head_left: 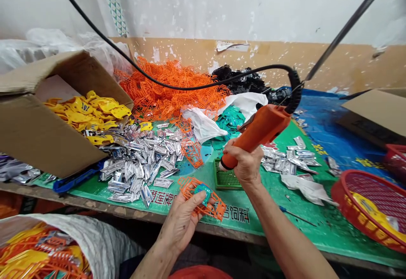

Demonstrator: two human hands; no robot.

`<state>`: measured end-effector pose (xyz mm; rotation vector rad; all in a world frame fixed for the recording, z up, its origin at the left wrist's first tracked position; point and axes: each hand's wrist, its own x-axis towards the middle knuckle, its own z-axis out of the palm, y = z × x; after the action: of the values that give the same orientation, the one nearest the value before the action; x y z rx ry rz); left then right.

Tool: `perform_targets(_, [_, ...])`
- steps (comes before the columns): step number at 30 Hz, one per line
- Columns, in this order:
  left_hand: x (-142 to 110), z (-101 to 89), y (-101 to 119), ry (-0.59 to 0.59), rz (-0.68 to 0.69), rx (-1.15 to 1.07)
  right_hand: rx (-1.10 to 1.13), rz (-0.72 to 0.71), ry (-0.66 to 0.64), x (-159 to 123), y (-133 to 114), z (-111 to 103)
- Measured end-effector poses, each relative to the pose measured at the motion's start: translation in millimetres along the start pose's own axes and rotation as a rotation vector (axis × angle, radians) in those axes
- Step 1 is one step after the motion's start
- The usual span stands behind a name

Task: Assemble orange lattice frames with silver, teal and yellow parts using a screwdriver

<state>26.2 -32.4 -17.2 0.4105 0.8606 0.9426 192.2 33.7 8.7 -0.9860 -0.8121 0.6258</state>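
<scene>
My left hand (pixel 182 220) holds an orange plastic frame (pixel 217 211) near the table's front edge. A teal plastic piece (pixel 204 192) lies on that frame under my thumb. My right hand (pixel 245 167) is wrapped round an orange electric screwdriver (pixel 261 127), which is tilted with its tip end down to the left. From its upper end runs a black cable (pixel 296 88). The screwdriver's tip end is over a small green basket (pixel 229 181), apart from the frame. Another orange frame (pixel 192 152) rests on the table beyond my left hand.
Shiny metal pieces (pixel 136 169) are heaped at left, beside a cardboard box (pixel 41 131) with yellow parts (pixel 91 112). Orange frames (pixel 171 86) pile up behind, near teal pieces (pixel 230 120). A red basket (pixel 345 203) and a thin screwdriver (pixel 298 216) are at right; a full sack (pixel 104 241) stands lower left.
</scene>
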Motion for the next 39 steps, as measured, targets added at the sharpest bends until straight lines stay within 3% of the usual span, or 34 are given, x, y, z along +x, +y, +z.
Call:
perform_targets(26, [2.0, -2.4, -2.4, 0.034, 0.023, -0.121, -0.003, 0.003, -0.018, 1.3, -3.1, -0.2])
perform_targets(32, [3.7, -3.6, -3.6, 0.034, 0.024, -0.123, 0.104, -0.007, -0.023, 1.5, -32.2, -0.2])
perform_targets(39, [4.2, -2.3, -3.1, 0.027, 0.005, -0.114, 0.26, 0.009, -0.14, -32.8, -72.9, 9.0])
